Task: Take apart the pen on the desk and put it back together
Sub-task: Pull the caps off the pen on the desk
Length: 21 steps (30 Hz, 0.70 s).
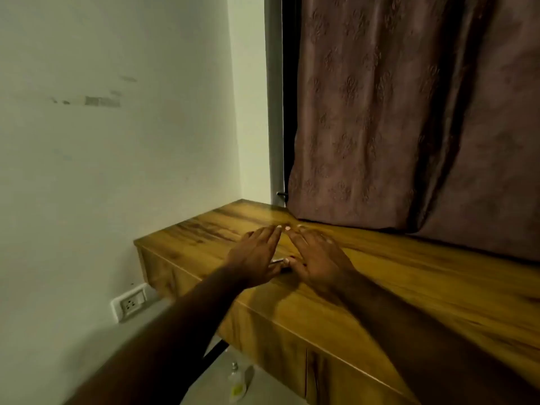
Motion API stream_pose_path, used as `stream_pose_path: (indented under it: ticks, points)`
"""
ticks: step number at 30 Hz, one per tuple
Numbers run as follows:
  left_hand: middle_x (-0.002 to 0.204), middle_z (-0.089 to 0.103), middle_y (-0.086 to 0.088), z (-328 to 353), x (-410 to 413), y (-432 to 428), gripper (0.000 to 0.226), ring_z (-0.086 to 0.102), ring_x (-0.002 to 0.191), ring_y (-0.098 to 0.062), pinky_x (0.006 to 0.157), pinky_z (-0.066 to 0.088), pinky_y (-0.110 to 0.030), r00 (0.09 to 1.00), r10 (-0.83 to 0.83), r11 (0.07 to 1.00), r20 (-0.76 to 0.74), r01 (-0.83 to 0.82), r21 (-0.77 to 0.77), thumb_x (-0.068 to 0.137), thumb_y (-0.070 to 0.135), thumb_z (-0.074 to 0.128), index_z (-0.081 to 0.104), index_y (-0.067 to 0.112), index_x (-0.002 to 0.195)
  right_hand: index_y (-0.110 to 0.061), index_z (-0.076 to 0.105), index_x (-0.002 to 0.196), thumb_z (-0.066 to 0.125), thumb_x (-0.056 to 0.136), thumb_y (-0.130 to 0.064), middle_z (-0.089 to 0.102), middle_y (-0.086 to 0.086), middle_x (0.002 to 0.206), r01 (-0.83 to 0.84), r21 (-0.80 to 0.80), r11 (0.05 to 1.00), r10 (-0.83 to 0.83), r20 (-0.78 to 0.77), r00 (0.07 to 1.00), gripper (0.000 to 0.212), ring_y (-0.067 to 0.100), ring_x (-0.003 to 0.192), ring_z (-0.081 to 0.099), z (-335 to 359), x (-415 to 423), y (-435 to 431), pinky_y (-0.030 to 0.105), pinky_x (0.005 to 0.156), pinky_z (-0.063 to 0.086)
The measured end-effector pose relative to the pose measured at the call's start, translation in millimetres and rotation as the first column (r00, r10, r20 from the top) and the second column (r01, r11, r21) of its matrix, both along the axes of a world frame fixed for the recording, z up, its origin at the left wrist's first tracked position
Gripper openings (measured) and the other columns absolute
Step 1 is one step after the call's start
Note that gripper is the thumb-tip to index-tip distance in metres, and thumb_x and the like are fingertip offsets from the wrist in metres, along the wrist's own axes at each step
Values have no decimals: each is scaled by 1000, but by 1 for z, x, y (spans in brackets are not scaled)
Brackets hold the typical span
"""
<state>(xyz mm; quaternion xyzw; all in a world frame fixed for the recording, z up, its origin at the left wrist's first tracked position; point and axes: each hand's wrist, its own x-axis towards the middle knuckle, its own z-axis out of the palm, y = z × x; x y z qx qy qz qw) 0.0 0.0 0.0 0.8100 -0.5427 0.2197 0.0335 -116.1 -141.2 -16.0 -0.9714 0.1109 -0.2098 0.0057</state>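
Both my hands lie flat on the wooden desk [394,276], fingers straight and pointing away from me. My left hand [257,255] and my right hand [318,258] sit side by side, fingertips nearly meeting. A short stretch of the pen [282,265] shows in the gap between the thumbs, pale on one part and dark on another. Most of the pen is hidden under the hands. The thumbs lie close to it, but I cannot tell whether either one touches it.
A brown patterned curtain [409,118] hangs down onto the back of the desk. A white wall stands at the left with a socket [130,302] low down. A small bottle [236,384] stands on the floor below the desk's front edge.
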Motion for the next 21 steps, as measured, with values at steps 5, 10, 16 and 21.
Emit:
stream_pose_path:
  ticks: [5,10,16,21]
  points:
    - [157,20,-17,-52,6,4,88,26,141,-30,113,26,-35,873,158,979,-462,-200,-44,91,53,51,10,4,151,-37,-4,152,40,91,-63,2,-1,163,71,252,965,-48,-96,994,79,24,147,18,-41,-14,-26,41,114,26]
    - [157,18,-16,-76,23,6,104,25,142,-31,113,28,-35,619,162,933,-769,-349,-84,80,47,71,7,4,151,-37,-4,151,62,80,-61,14,-1,162,121,596,794,-124,-37,992,100,21,141,33,-75,-11,-51,42,111,36]
    - [135,52,-15,-81,55,7,63,56,109,-21,90,49,-33,364,-44,865,-931,-452,-217,89,-6,52,30,9,146,-26,23,151,72,84,-14,44,8,143,-55,827,560,-178,185,966,84,14,108,59,-76,-3,-80,33,93,50]
    - [96,53,-5,-77,69,2,43,55,82,-17,76,47,-31,-16,-351,788,-936,-545,-286,95,-8,42,39,7,135,-12,48,139,65,88,-11,56,8,135,31,655,755,-144,120,982,53,16,110,58,-77,21,-86,24,95,42]
